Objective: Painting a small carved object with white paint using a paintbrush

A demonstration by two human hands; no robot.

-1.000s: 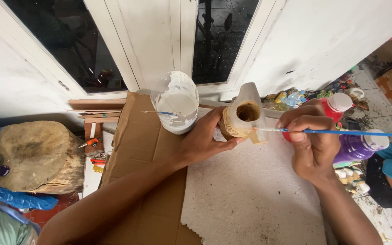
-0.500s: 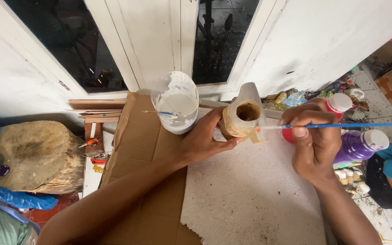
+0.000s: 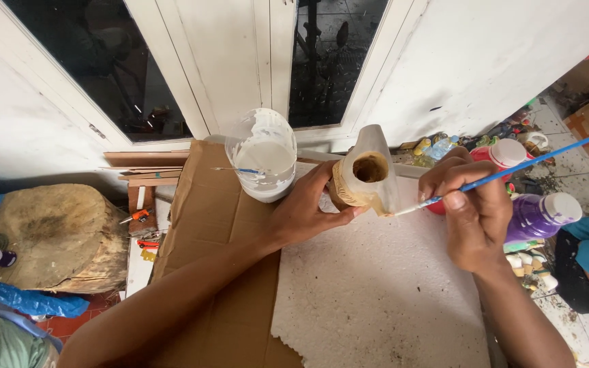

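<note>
2 hands [image 3: 308, 215], 1 paintbrush [image 3: 506, 170], 1 wooden piece [image 3: 363, 178], 1 paint cup [image 3: 264, 160], 2 bottles [image 3: 540, 215]

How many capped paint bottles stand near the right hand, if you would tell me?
2: a red bottle behind the right hand, a purple bottle right of it; more may be hidden.

Single head-worn view, steeply down and close over the hands (no second view).
</note>
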